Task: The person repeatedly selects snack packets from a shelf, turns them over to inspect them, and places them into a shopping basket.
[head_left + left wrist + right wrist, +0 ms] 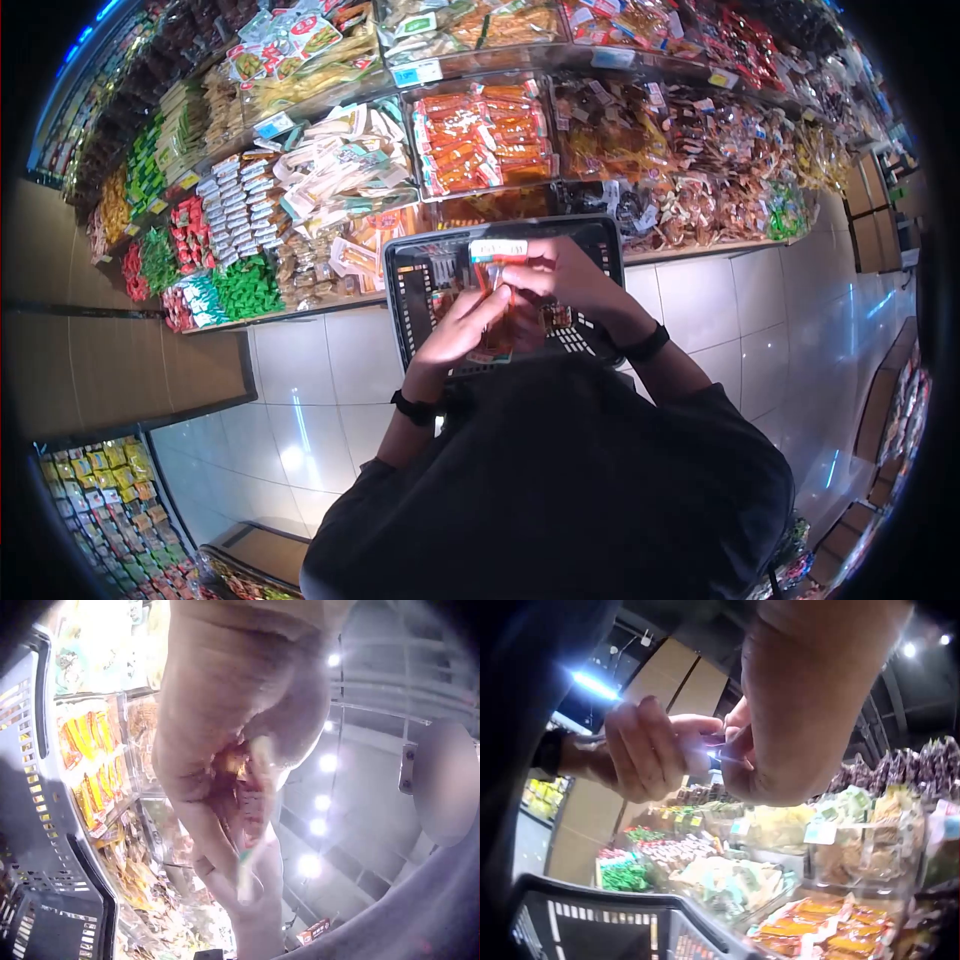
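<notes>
Both hands meet over a black shopping basket [405, 330] in the head view, holding a small red-orange snack packet with a white top [498, 248]. My left hand [458, 328] grips it from the lower left, its fingers and thumb closed on the packet. From the right, my right hand [578, 278] pinches it near the upper part. The packet [253, 806] shows between the two hands in the left wrist view, partly covered by fingers. In the right wrist view the fingertips of the left hand [645, 754] and right hand [802, 712] come together, hiding most of it.
Tiered bins of wrapped snacks run along the far side, with orange packets [485, 135] right behind the basket and green ones [248, 288] at left. Several items lie inside the basket. Tiled floor [310, 365] spreads on both sides, and another snack rack [110, 500] stands at lower left.
</notes>
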The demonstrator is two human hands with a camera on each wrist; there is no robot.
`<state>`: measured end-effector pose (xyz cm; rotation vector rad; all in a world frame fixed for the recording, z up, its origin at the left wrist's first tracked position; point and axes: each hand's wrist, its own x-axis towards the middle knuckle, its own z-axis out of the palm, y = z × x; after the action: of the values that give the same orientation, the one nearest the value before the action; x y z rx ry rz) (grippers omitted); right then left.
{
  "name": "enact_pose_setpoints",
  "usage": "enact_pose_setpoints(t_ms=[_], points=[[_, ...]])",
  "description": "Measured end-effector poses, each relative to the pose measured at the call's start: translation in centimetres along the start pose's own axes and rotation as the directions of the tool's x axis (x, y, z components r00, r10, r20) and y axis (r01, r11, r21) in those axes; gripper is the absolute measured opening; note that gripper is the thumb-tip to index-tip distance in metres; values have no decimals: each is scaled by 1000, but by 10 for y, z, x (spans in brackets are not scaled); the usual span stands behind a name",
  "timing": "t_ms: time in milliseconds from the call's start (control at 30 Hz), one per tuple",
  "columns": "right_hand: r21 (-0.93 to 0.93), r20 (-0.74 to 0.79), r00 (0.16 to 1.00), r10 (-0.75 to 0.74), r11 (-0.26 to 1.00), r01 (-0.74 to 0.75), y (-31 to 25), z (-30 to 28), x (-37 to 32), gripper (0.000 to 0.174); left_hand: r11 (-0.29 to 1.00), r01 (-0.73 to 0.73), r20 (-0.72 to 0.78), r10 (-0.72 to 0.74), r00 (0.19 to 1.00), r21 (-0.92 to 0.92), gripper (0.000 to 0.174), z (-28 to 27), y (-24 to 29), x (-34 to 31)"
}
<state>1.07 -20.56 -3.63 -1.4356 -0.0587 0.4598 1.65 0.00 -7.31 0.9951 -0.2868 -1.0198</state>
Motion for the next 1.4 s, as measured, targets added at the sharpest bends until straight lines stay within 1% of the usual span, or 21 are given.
enact_pose_setpoints(t_ms=[67, 233, 300, 400, 533, 633, 700, 733, 800, 833, 867, 933, 1000, 1067, 1100, 1133, 1167, 1200, 1267, 1333, 1400], points=[[14, -60, 995, -79, 997, 80, -2, -1, -13, 22, 977, 18, -100, 4, 995, 214, 38, 10, 1, -3], [91, -179, 974, -136, 984, 154, 0, -3, -32, 23, 948, 26, -103, 7, 995, 317, 27, 46, 29, -19], [96, -208, 965, -157, 979, 180, 0, -5, -36, 26, 927, -70, -49, 95, 994, 368, 26, 51, 29, -24], [131, -223, 956, -189, 966, 222, -4, 1, -42, 26, 972, -4, -33, 12, 999, 233, 26, 61, 32, -31], [181, -197, 957, -211, 952, 247, 3, -1, -47, 25, 975, -24, -34, 32, 999, 223, 39, 69, 26, -37], [223, -133, 958, -252, 935, 277, -3, 0, -51, 38, 960, -29, -21, 36, 999, 278, 58, 68, 26, -40], [490, 49, 904, -424, 799, 348, -4, 2, -51, 62, 956, -13, -57, 31, 998, 293, 60, 68, 24, -41], [486, 49, 902, -429, 799, 353, -6, 0, -53, 62, 952, 1, -93, 29, 995, 307, 62, 67, 24, -40], [489, 244, 874, -419, 832, 263, -8, -4, -54, 83, 957, -48, -61, 69, 996, 287, 58, 56, 16, -32], [408, 227, 857, -462, 844, 347, 6, -6, -47, 70, 951, -9, 6, 8, 1000, 308, 56, 49, 11, -29], [410, 234, 855, -462, 845, 344, 16, -8, -43, 70, 943, 30, 71, -57, 996, 332, 55, 44, 9, -27], [499, 241, 863, -444, 819, 283, 23, -7, -42, 51, 933, 42, 28, -56, 998, 357, 53, 51, 7, -22], [514, -16, 878, -479, 749, 418, 32, 1, -41, 37, 888, -14, -59, 47, 997, 459, 50, 57, 11, -18], [556, -182, 894, -410, 707, 437, 38, 2, -40, 30, 928, 61, -115, -20, 993, 368, 48, 58, 10, -20], [557, -180, 896, -406, 709, 433, 38, 1, -43, 30, 919, -51, -106, 100, 989, 391, 45, 64, 9, -19], [489, -278, 929, -246, 795, 357, 35, -2, -48, 27, 897, -161, -93, 217, 972, 412, 42, 69, 7, -19], [429, -381, 920, -87, 865, 260, 33, -3, -53, 24, 873, -113, -130, 196, 972, 474, 36, 70, 3, -20], [431, -380, 921, -81, 866, 254, 32, 1, -54, 24, 876, -110, -133, 194, 972, 470, 36, 68, 1, -20], [377, -560, 828, -31, 880, 288, 30, 13, -54, 23, 862, -86, -77, 143, 987, 500, 32, 61, 0, -18], [437, -536, 844, 19, 862, 258, 44, 8, -55, 18, 877, -115, -106, 184, 977, 466, 33, 58, 3, -17], [504, -486, 866, -116, 772, 387, 52, 4, -55, 14, 902, -86, -185, 179, 966, 424, 35, 53, 11, -21]])
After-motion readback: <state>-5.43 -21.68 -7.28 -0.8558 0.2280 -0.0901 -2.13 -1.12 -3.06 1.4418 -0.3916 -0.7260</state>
